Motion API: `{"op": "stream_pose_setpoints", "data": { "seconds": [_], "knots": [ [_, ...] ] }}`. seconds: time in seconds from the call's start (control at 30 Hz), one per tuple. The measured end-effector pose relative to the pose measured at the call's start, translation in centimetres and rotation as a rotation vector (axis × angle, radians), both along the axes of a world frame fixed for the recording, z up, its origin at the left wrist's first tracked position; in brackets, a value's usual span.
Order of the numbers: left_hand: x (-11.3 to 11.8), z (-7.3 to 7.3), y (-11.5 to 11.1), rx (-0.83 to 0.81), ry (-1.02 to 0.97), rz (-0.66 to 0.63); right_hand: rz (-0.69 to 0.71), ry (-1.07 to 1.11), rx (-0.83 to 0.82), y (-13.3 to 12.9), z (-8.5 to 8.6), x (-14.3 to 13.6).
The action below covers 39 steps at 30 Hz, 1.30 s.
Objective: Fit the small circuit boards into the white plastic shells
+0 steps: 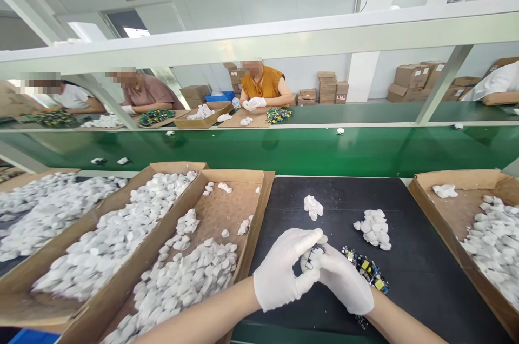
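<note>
My left hand (286, 268), in a white glove, is closed around a small white round part (310, 260) with something dark at its top. Gloved in white too, my right hand (344, 276) presses its fingers on the same part from the right. Both hands are above the black mat (413, 290). Small circuit boards (367, 269) with yellow and black components lie beside and partly behind my right hand. Farther back on the mat are two small piles of white pieces, one in the middle (313, 207) and one to the right (373, 229).
Cardboard trays of white pieces stand at the left (253, 236) and right (436, 225). Beyond the mat, a green conveyor (243, 152) carries a few small parts under a white frame (243, 46). Several people sit across it, one in an orange top (265, 84).
</note>
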<state>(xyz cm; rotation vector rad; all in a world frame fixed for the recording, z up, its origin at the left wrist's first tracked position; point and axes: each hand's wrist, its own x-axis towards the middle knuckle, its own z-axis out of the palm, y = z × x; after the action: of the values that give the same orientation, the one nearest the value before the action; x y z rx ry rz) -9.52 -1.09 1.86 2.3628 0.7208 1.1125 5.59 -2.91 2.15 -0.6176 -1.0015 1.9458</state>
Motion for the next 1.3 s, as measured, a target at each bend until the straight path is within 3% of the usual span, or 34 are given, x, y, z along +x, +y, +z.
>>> {"op": "stream_pose_setpoints", "data": {
  "seconds": [0.23, 0.33, 0.5, 0.73, 0.97, 1.3],
  "knots": [
    [0.1, 0.0, 0.1, -0.027, -0.022, 0.003, -0.028, -0.175, 0.117, -0.3, -0.2, 0.1],
    [0.0, 0.0, 0.2, -0.103, -0.010, 0.018, -0.053, -0.150, 0.090, -0.1, -0.3, 0.0],
    [-0.3, 0.0, 0.3, -0.307, -0.011, 0.055, 0.042, 0.047, -0.065, 0.3, -0.8, 0.0],
    [-0.2, -0.4, 0.2, -0.482, -0.084, 0.054, -0.025, -0.078, -0.060, -0.2, -0.2, -0.3],
    [0.0, -0.3, -0.1, -0.376, -0.036, 0.062, -0.158, -0.330, 0.167, 0.1, -0.3, -0.1],
    [-0.5, 0.0, 0.0, -0.184, 0.021, 0.020, -0.061, -0.084, -0.046, 0.2, 0.4, 0.0]
  ]
}}
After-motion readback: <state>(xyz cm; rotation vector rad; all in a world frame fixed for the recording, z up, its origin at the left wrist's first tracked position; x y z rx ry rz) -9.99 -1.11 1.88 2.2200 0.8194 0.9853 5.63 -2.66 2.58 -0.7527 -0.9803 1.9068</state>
